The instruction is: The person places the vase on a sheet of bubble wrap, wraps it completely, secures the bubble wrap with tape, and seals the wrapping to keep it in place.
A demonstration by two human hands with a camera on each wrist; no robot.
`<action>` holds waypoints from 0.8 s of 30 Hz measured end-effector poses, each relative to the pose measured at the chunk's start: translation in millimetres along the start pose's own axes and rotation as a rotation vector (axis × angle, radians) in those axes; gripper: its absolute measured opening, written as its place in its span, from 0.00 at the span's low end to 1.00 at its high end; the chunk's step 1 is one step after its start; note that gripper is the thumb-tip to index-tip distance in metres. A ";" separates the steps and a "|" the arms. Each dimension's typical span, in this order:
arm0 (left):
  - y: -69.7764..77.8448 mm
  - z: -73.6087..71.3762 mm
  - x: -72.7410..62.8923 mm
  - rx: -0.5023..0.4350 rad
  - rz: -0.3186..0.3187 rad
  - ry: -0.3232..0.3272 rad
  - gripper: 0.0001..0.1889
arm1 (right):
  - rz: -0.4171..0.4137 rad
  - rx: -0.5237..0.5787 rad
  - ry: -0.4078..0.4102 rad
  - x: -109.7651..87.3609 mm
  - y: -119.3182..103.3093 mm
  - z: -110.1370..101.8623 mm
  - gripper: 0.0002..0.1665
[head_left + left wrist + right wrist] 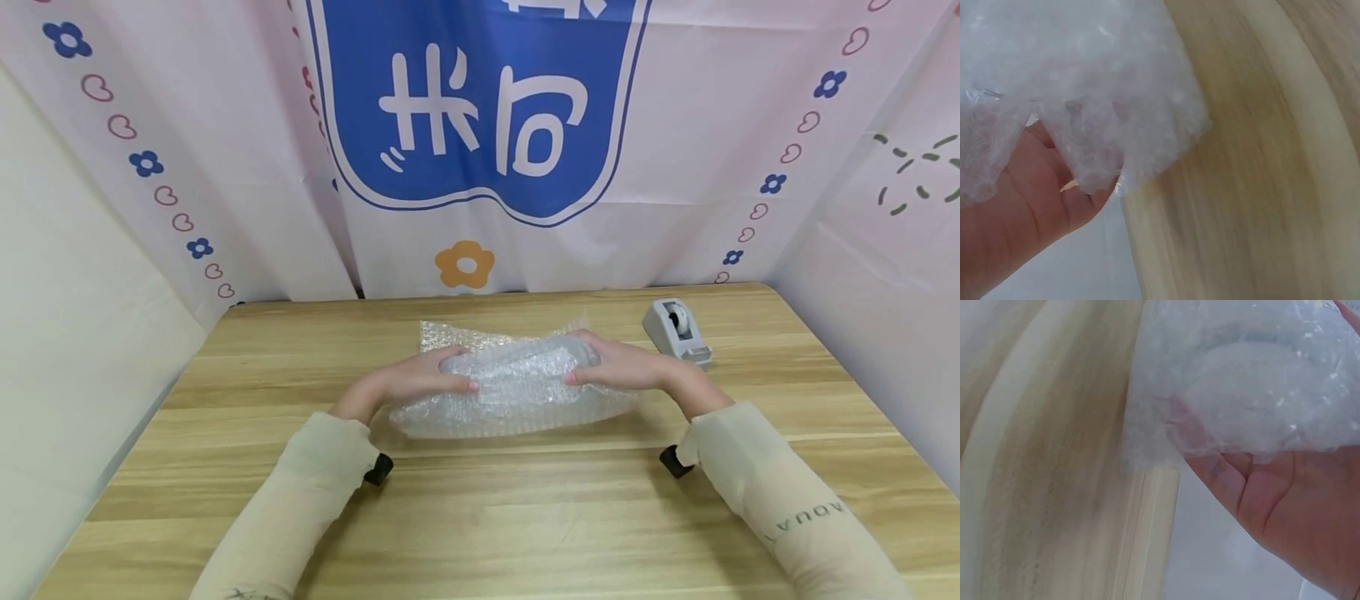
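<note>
A bundle of clear bubble wrap (525, 387) is held between both hands over the middle of the table. Something with a rounded edge shows through its layers, but I cannot tell what it is. The left hand (420, 375) grips the bundle's left end, thumb on the near side. At the other end the right hand (618, 364) grips it, its thumb also on the near face. In the left wrist view, loose flaps of the wrap (1085, 125) hide part of the fingers. Through the film (1241, 394) in the right wrist view, some fingers show faintly underneath.
A grey tape dispenser (677, 332) with a roll of tape stands at the back right of the wooden table (510, 517). Behind the table hangs a printed cloth (390, 250) with a blue emblem. Pale cloth walls (82, 333) flank both sides.
</note>
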State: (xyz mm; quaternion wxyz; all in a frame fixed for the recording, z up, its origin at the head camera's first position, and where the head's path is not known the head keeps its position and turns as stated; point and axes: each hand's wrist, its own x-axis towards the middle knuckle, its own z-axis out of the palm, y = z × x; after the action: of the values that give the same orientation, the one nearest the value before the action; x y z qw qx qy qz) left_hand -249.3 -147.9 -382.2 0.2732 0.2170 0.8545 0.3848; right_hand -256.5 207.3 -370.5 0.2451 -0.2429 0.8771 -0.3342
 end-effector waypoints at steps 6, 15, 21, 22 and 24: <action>-5.2 1.1 3.3 -0.050 -0.023 0.018 0.50 | 0.018 -0.008 -0.004 4.9 3.7 -3.4 0.58; 2.7 1.4 -1.4 0.107 0.013 0.120 0.46 | 0.037 -0.013 -0.012 5.1 3.5 -4.3 0.58; 15.3 0.5 -7.6 0.405 0.198 0.326 0.36 | 0.033 -0.010 -0.015 6.2 4.6 -6.1 0.59; 16.3 0.6 -8.2 0.422 0.222 0.332 0.34 | 0.032 -0.009 -0.015 6.6 4.9 -6.2 0.59; 15.6 1.5 -8.5 0.414 0.233 0.320 0.33 | 0.031 -0.008 -0.014 6.6 4.7 -6.1 0.60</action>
State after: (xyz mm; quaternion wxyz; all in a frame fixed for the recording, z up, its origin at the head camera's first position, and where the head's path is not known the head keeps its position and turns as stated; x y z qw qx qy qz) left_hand -239.4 -142.5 -368.4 0.0387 0.3014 0.9165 0.2603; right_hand -266.4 209.4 -371.6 0.2554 -0.2326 0.8803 -0.3251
